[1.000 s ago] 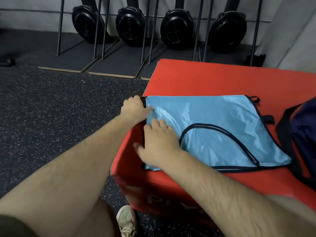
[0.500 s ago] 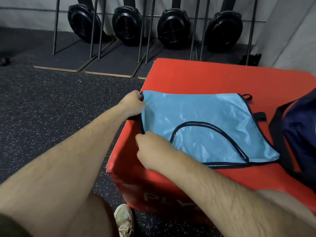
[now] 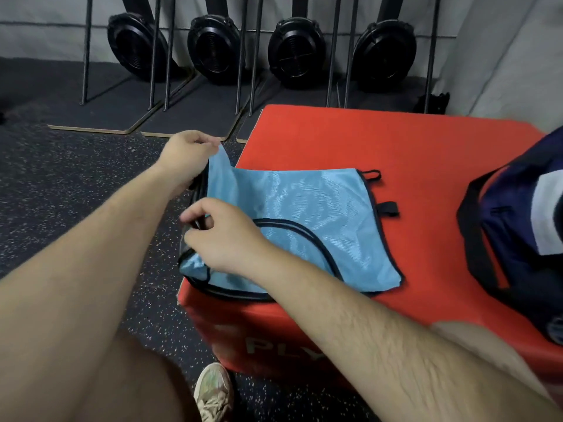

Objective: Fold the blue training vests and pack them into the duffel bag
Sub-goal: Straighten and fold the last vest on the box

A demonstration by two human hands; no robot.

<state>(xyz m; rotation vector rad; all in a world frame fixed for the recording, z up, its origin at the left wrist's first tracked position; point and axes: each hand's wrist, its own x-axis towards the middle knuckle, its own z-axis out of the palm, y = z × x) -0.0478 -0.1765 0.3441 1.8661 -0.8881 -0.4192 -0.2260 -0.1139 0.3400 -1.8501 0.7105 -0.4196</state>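
While the light blue mesh training vest with black trim (image 3: 304, 208) lies on the near left corner of the red padded box (image 3: 396, 141), the left hand (image 3: 185, 156) pinches its far left corner clear of the surface and the right hand (image 3: 222, 236) pinches its near left edge; the dark navy duffel bag (image 3: 518, 214) sits apart on the right.

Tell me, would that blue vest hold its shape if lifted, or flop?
Probably floppy: the corner pinched by the left hand peaks up while the rest of the blue vest sags onto the red box. Likely light: it looks like thin mesh, and the right hand lifts its edge with a pinch. Its sheen hints it may slide.
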